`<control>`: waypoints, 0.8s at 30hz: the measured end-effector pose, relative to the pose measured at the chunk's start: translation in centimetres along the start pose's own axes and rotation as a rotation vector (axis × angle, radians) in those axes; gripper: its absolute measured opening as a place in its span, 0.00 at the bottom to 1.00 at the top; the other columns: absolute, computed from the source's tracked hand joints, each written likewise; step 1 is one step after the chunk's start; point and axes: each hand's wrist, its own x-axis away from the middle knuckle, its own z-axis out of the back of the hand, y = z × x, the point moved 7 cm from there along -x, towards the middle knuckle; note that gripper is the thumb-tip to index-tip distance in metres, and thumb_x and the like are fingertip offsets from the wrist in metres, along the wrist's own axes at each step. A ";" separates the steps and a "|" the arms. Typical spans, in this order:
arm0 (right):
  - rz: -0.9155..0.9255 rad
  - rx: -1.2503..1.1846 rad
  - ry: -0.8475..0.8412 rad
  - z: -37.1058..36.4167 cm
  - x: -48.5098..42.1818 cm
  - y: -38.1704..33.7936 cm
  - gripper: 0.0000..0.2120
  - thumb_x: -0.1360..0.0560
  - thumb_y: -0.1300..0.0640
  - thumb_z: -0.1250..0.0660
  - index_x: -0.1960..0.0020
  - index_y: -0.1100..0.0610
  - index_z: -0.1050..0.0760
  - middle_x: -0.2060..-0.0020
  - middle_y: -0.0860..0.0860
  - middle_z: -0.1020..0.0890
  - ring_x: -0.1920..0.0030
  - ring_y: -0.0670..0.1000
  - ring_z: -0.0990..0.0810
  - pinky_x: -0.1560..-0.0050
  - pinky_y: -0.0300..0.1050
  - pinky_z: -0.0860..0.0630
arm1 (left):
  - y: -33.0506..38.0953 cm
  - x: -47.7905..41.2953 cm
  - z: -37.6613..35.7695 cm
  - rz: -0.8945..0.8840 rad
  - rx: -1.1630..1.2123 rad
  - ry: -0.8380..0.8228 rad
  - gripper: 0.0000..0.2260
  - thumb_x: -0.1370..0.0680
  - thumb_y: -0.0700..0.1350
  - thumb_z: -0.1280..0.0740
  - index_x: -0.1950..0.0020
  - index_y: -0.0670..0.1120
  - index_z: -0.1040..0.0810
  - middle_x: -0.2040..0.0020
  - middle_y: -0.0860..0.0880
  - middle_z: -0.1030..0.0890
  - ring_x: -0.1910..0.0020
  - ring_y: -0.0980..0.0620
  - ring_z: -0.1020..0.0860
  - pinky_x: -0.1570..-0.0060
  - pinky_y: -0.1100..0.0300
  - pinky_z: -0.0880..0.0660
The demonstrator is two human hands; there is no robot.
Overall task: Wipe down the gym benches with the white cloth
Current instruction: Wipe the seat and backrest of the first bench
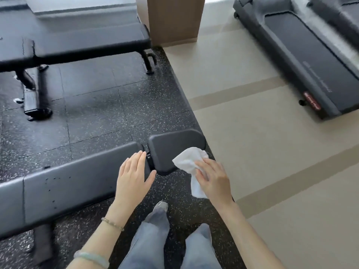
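Observation:
A black padded gym bench [73, 181] runs from the lower left toward the centre and ends in a separate small seat pad [171, 146]. My left hand [134, 175] lies flat with straight fingers on the end of the long pad, next to the gap. My right hand [211, 177] holds the white cloth [189, 161] against the near right edge of the seat pad, and part of the cloth hangs below the hand. A second black bench [81, 45] stands further back at the upper left.
A treadmill [303, 61] occupies the upper right on the beige floor. A wooden pillar [174, 18] rises at the top centre. The benches stand on black speckled rubber tiles [108, 105]. My legs and a shoe show at the bottom centre.

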 end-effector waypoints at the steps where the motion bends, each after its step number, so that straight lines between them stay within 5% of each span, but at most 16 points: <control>1: 0.020 -0.012 -0.023 -0.4 -0.6 0.9 0.13 0.26 0.50 0.38 0.47 0.54 0.19 0.49 0.51 0.18 0.53 0.55 0.21 0.55 0.45 0.22 | 0.2 -0.1 -0.6 0.031 -0.004 0.015 0.28 0.23 0.58 0.46 0.31 0.38 0.31 0.33 0.41 0.27 0.34 0.43 0.30 0.31 0.50 0.41; 12: 0.226 -0.120 -0.141 -11.6 -1.1 13.3 0.12 0.25 0.53 0.37 0.48 0.55 0.19 0.48 0.51 0.19 0.54 0.57 0.22 0.51 0.42 0.27 | 2.2 1.0 -15.3 0.295 -0.002 0.079 0.27 0.23 0.56 0.44 0.31 0.38 0.31 0.33 0.41 0.28 0.34 0.44 0.30 0.32 0.49 0.37; 24: 0.337 -0.170 0.120 -28.2 -2.0 24.3 0.13 0.24 0.53 0.39 0.45 0.55 0.19 0.46 0.52 0.19 0.49 0.57 0.23 0.50 0.43 0.28 | -0.6 -5.1 -36.3 0.302 -0.057 0.209 0.29 0.23 0.58 0.46 0.30 0.39 0.33 0.30 0.42 0.30 0.31 0.45 0.34 0.30 0.49 0.41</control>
